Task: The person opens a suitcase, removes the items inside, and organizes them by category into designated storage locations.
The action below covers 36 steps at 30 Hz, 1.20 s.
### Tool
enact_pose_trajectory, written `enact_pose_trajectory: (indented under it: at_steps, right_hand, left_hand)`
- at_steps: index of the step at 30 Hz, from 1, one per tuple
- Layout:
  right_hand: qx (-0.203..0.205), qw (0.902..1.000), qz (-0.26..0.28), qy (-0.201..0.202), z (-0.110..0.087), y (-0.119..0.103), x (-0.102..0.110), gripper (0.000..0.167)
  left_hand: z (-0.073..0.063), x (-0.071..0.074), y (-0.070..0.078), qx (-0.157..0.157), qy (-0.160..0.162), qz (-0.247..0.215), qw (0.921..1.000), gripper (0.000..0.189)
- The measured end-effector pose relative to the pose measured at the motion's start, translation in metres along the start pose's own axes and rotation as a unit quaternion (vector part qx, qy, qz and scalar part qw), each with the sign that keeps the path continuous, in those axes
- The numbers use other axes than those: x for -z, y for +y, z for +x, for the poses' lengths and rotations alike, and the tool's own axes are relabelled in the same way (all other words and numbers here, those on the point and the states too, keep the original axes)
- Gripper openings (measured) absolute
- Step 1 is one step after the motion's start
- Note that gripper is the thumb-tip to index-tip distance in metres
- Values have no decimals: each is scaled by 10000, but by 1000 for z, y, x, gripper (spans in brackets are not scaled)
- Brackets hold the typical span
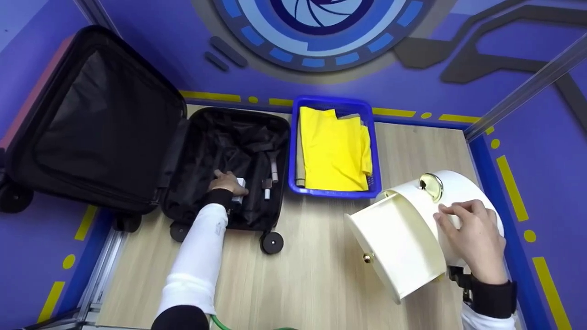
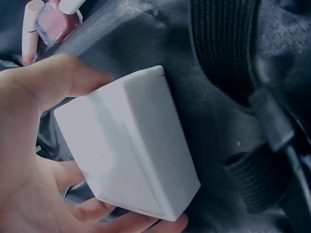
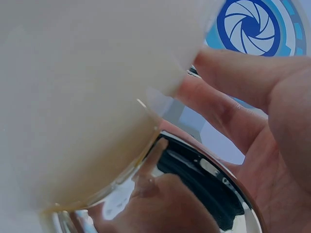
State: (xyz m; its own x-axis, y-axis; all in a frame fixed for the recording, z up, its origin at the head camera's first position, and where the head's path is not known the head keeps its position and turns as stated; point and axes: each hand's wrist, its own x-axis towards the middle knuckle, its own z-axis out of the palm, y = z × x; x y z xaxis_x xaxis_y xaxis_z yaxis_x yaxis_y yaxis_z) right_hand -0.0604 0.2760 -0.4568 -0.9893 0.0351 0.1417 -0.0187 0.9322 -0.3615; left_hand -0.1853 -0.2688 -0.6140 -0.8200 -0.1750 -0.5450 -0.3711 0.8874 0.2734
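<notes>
Inside the black-lined suitcase (image 1: pixel 206 137), my left hand (image 1: pixel 225 182) grips a small white box (image 2: pixel 121 145). Its thumb lies along one side and its fingers curl round the other. To the right of that hand lie a slim pink tube (image 1: pixel 274 169) and a small pink bottle (image 2: pixel 56 20) with a white cap. My right hand (image 1: pixel 479 236) is over a white rounded case (image 1: pixel 463 181), fingers bent, beside a shiny gold handle (image 1: pixel 431 187). White blur hides its fingertips in the right wrist view, so I cannot tell whether they pinch anything. The case's cream drawer (image 1: pixel 396 247) is pulled out.
A blue basket (image 1: pixel 332 195) with folded yellow cloth (image 1: pixel 332 151) stands between suitcase and case. The suitcase lid (image 1: pixel 101 123) leans open at the left. Black straps (image 2: pixel 223 48) lie near the white box. Purple panels (image 1: pixel 275 78) enclose the wooden table (image 1: pixel 302 275).
</notes>
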Motion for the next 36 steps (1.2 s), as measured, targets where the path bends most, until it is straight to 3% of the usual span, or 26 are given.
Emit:
enact_pose_trajectory:
  at_steps: [4,11,17,23,27,32,36]
  right_hand:
    - [-26,10000,17,-4,0,1,0,31]
    - [-77,10000,-8,-19,-2,3,1,33]
    - [143,9997,54,184,-3,3,0,29]
    - [174,9996,74,193,-2,3,-2,29]
    - [139,9997,83,156,-2,2,-2,29]
    - [105,9998,59,136,-1,2,-2,29]
    - [72,9999,29,118,-1,1,-2,29]
  left_hand:
    - [9,0,0,69,141,-257,9995,98]
    - [-13,15,21,-348,824,-592,9942,98]
    - [-30,28,55,-911,1334,-767,9839,91]
    - [-67,41,103,-1658,1744,-880,9666,87]
    - [-100,45,136,-2323,1883,-917,9498,86]
    - [-143,42,176,-3149,1875,-784,9271,85]
    - [-173,33,204,-3643,1752,-594,9127,86]
